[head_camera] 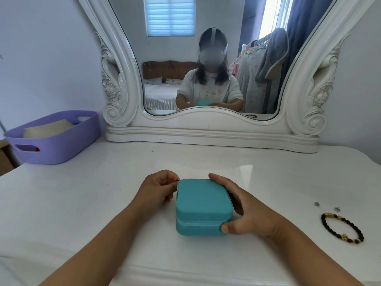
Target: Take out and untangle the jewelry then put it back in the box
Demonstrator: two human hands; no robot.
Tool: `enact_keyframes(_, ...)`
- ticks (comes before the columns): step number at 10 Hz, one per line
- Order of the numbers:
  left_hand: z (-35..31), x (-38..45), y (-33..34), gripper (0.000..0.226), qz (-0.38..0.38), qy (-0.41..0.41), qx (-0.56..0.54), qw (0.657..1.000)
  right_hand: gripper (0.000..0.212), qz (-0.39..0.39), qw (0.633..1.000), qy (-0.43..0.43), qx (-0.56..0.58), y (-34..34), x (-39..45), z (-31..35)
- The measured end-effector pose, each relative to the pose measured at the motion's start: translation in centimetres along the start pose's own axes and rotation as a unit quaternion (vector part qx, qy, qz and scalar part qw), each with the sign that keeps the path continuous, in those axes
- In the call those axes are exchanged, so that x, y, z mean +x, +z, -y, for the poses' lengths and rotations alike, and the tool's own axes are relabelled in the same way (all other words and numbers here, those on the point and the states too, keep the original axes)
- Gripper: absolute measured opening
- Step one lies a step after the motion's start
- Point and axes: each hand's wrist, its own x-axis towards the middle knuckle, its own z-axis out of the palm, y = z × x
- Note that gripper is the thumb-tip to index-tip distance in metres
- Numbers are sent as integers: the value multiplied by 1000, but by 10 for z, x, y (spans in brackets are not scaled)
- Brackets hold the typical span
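Observation:
A teal jewelry box (203, 205) with rounded corners lies closed on the white dressing table (82, 203), in the middle near me. My left hand (157, 189) is at the box's far left corner and pinches a small zipper pull there. My right hand (242, 209) grips the box's right side, thumb on the front right corner and fingers along the far right edge. To the right on the table lie a dark beaded bracelet (342, 228) with gold beads and two small silver earrings (326, 206).
A large white carved mirror (206, 129) stands at the back of the table and reflects a person and the room. A purple plastic basket (53, 137) holding a beige item sits at the back left.

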Motion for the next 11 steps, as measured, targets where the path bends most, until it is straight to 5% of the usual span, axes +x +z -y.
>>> enact_keyframes(2,-2,1,4,11,57,-28,16,998,107,9,1000,8,-13,-4,1,-3)
enact_keyframes(4,-1,-8,7,15,-84,92,138,983,106,-15,1000,13,-24,-4,-1,-8)
enact_keyframes(5,-8,-21,4,24,29,107,75,991,105,-25,999,13,-24,-4,0,-10)
enact_keyframes(6,-7,-30,5,77,171,98,196,961,104,-28,999,13,-40,-3,1,-11)
enact_keyframes(7,-3,-30,12,110,186,114,329,919,104,-23,997,18,-66,-1,2,-11)
enact_keyframes(9,3,-26,13,101,164,171,315,919,107,-25,994,21,-101,3,4,-11)
enact_keyframes(11,-4,-22,-2,101,227,103,214,944,112,-37,998,29,-37,-2,-1,-5)
